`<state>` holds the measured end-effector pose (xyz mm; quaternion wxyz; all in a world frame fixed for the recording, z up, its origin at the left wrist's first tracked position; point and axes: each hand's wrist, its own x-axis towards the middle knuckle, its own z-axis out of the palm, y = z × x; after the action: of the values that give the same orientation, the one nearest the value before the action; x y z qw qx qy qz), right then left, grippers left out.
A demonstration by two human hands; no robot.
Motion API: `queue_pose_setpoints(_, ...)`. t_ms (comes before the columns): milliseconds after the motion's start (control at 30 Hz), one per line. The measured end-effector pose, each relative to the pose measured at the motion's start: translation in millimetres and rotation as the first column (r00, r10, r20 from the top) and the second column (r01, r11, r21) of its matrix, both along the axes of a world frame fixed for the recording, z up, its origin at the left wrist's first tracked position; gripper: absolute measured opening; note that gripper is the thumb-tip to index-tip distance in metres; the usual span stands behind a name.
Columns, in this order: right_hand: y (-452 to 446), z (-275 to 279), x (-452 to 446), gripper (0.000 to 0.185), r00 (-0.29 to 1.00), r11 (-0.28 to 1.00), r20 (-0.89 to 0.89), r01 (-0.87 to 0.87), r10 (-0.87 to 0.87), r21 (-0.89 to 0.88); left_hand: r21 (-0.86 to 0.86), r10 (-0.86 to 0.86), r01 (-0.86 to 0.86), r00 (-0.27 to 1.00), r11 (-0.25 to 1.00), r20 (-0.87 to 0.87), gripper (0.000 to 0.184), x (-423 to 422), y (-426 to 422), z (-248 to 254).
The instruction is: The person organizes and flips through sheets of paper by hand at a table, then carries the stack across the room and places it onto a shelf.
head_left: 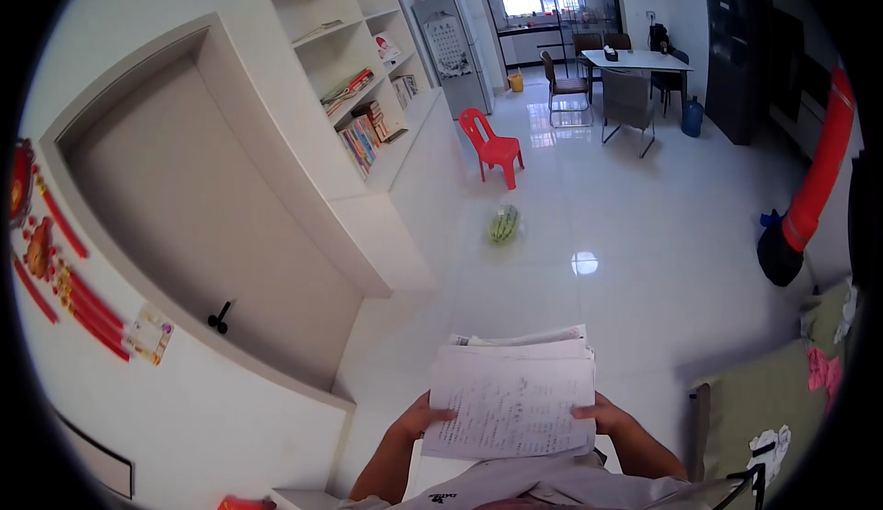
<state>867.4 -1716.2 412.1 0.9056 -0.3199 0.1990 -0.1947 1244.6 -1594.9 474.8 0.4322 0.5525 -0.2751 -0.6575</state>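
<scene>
Close to my body I hold a stack of papers [513,400] with printed and written lines on the top sheet. My left hand [427,415] grips its left edge, thumb on top and the other fingers hidden beneath. At the right edge, my right hand [602,412] clasps the stack the same way. The sheets at the far end of the stack stick out unevenly.
A bag of green vegetables [504,225] lies on the floor ahead, near a red plastic chair [497,149]. Left are a closed door [212,216] and a bookshelf [322,45]. A green sofa [759,409] stands at right; a dining table [639,61] is farther back.
</scene>
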Motion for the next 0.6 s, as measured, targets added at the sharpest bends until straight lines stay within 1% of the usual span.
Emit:
queue_pose_setpoints(100,-55.8,-4.2,23.1,0.08,0.998,0.998,0.003,0.066,-0.066,-0.004,-0.006,-0.032,0.033,0.995,0.999,0.089,0.069,25.2,-72.3,-11.7)
queue_pose_setpoints(200,-139.3,-29.4,56.1,0.076,0.989,0.989,-0.004,0.148,-0.148,0.002,0.03,-0.046,0.045,0.998,0.999,0.048,0.071,60.9,-159.0,-15.3)
queue_pose_setpoints(233,-176.8,-29.8,68.2,0.076,0.986,0.986,0.003,0.166,-0.166,-0.011,-0.01,-0.036,0.036,0.999,0.999,0.035,0.073,70.3,-189.4,-8.7)
queue_pose_setpoints(300,-241.2,-16.1,91.4,0.075,0.982,0.982,0.027,0.186,-0.186,-0.029,-0.075,-0.006,0.007,1.0,0.997,0.013,0.077,87.0,-235.7,12.7)
queue_pose_setpoints(367,-286.4,5.3,113.0,0.073,0.982,0.983,0.042,0.183,-0.182,-0.009,-0.113,0.04,-0.053,0.993,0.992,-0.115,0.08,107.9,-275.1,36.5)
queue_pose_setpoints(400,-316.2,30.7,124.9,0.072,0.983,0.984,0.054,0.177,-0.177,-0.003,-0.139,0.051,-0.075,0.984,0.987,-0.173,0.082,122.0,-298.1,48.3)
queue_pose_setpoints(467,-361.5,64.0,147.8,0.072,0.98,0.982,0.062,0.191,-0.19,-0.007,-0.281,0.203,-0.236,0.969,0.93,-0.141,0.087,148.2,-322.3,52.6)
queue_pose_setpoints(500,-380.9,77.5,165.5,0.073,0.973,0.978,0.101,0.208,-0.206,-0.007,-0.352,0.281,-0.312,0.95,0.882,-0.138,0.092,161.7,-334.4,52.4)
queue_pose_setpoints(533,-398.0,89.8,180.3,0.074,0.964,0.974,0.141,0.228,-0.225,-0.003,-0.521,0.011,-0.214,0.931,0.826,-0.366,0.102,164.0,-350.5,65.3)
queue_pose_setpoints(567,-418.0,97.3,195.3,0.075,0.952,0.968,0.183,0.249,-0.245,0.001,-0.609,-0.023,-0.2,0.941,0.767,-0.337,0.104,162.5,-370.6,77.0)
queue_pose_setpoints(600,-438.1,100.7,212.0,0.075,0.947,0.968,0.204,0.252,-0.249,0.007,-0.69,-0.052,-0.18,0.952,0.701,-0.301,0.107,152.1,-394.0,99.8)
